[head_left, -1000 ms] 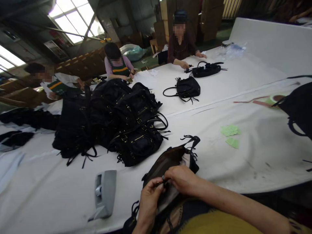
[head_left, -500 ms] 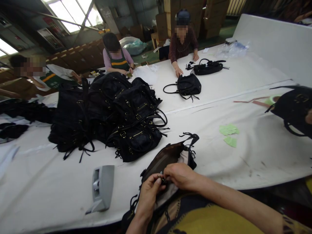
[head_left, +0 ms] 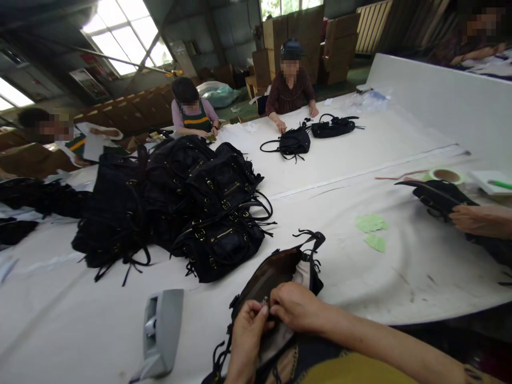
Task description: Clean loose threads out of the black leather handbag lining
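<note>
An open black handbag [head_left: 276, 272] with a brown lining lies at the near edge of the white table [head_left: 400, 266]. My left hand [head_left: 247, 333] and my right hand [head_left: 296, 306] meet over the bag's opening. Both are closed in a pinch on a small metal piece [head_left: 265, 302] at the lining, likely a zip pull. My right forearm comes in from the lower right across a yellow garment.
A pile of black handbags [head_left: 180, 202] fills the middle left. A grey tape dispenser [head_left: 160, 333] sits near left. Green paper slips [head_left: 372, 229] lie to the right. A co-worker's hand [head_left: 480, 220] holds a black bag [head_left: 440, 194] at right. Three people work at the far side.
The view tilted up a little. My hands stayed pinched on the bag's opening. The co-worker's black bag at the right moved down onto the table, and that person's hand came into view.
</note>
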Available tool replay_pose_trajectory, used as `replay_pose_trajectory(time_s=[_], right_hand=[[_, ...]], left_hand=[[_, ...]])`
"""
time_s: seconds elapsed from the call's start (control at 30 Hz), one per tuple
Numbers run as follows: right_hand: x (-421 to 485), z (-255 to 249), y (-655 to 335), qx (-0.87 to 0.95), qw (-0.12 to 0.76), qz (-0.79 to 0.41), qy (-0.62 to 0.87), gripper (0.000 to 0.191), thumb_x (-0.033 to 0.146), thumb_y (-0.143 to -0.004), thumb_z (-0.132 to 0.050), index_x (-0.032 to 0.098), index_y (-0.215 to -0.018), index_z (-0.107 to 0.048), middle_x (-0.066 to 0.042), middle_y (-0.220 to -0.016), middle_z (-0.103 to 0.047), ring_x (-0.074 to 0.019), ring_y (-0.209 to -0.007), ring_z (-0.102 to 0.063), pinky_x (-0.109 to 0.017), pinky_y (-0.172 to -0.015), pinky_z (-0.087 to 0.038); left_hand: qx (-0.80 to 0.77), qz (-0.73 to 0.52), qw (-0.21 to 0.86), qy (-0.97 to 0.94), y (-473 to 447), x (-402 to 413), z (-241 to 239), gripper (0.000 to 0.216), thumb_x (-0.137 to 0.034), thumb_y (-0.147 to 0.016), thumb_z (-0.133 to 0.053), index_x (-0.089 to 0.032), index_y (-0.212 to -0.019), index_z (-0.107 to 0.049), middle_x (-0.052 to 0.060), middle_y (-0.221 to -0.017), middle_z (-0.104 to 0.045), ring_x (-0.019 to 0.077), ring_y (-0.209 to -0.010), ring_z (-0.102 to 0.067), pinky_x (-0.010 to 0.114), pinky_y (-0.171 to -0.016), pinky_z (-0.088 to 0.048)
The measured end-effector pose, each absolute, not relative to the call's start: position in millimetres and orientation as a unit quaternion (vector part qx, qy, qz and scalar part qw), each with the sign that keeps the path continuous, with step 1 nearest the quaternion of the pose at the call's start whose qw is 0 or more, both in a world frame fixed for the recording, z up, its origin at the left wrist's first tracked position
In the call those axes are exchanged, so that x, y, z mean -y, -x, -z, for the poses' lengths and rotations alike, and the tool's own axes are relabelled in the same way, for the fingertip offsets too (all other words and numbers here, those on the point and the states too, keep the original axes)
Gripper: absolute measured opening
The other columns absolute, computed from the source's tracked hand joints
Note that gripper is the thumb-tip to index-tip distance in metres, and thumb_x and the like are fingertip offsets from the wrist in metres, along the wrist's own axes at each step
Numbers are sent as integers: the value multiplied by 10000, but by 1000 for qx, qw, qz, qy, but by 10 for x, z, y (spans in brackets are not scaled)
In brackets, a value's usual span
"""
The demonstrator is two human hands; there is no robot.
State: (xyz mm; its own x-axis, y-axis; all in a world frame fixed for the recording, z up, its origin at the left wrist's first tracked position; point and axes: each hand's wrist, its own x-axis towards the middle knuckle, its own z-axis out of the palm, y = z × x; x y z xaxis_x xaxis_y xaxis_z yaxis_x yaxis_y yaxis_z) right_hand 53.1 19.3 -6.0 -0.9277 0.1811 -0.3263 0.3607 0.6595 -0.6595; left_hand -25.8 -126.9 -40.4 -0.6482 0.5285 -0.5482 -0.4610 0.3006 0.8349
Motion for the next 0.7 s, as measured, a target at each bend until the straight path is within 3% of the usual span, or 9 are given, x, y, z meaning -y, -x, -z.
replay_pose_trajectory(time_s=[0.07, 0.17, 0.23, 0.43, 0.6, 0.7], right_hand=[[-182, 52, -523, -900, 105, 384, -176, 214, 294, -811, -495, 170, -843, -666, -78, -862, -690, -203, -826, -624, -271, -633, -357], [-201, 32, -509, -889, 109, 401, -191, 211, 270, -806, -481, 176, -848, -665, -73, -856, -696, -196, -817, -629, -271, -612, -344], [-223, 11, -505, -884, 118, 412, -187, 206, 255, -798, -482, 177, -842, -668, -69, -847, -700, -191, -807, -633, -268, -597, -332], [-229, 0, -528, -884, 127, 415, -172, 214, 266, -795, -489, 182, -865, -673, -73, -863, -701, -201, -822, -635, -270, -584, -317], [-236, 49, -538, -893, 135, 402, -153, 229, 275, -810, -480, 194, -904, -672, -70, -885, -698, -208, -833, -632, -265, -602, -352], [-299, -2, -536, -919, 170, 350, -61, 223, 245, -799, -516, 160, -937, -669, -97, -879, -697, -213, -789, -632, -263, -598, -383]], left_hand=[[-730, -555, 388, -94, 252, 1303, 387, 292, -424, -689, -685, -188, -803, -557, 48, -886, -655, 180, -765, -636, 275, -616, -546], [-795, -452, 306, -265, 255, 1345, 300, 198, -359, -772, -589, -215, -901, -635, 92, -1120, -632, 246, -1024, -601, 388, -869, -509], [-810, -399, 262, -341, 266, 1352, 240, 171, -333, -802, -546, -237, -893, -656, 77, -1111, -639, 245, -1077, -571, 402, -944, -456], [-824, -355, 284, -339, 320, 1294, 146, 157, -321, -828, -478, -228, -770, -589, 24, -829, -627, 205, -832, -587, 345, -782, -445], [-816, -317, 326, -356, 358, 1269, 157, 173, -297, -838, -417, -216, -720, -514, 22, -793, -572, 196, -785, -547, 333, -736, -411], [-817, -304, 319, -372, 341, 1280, 198, 141, -270, -842, -378, -222, -746, -470, 20, -797, -541, 193, -765, -525, 337, -724, -409]])
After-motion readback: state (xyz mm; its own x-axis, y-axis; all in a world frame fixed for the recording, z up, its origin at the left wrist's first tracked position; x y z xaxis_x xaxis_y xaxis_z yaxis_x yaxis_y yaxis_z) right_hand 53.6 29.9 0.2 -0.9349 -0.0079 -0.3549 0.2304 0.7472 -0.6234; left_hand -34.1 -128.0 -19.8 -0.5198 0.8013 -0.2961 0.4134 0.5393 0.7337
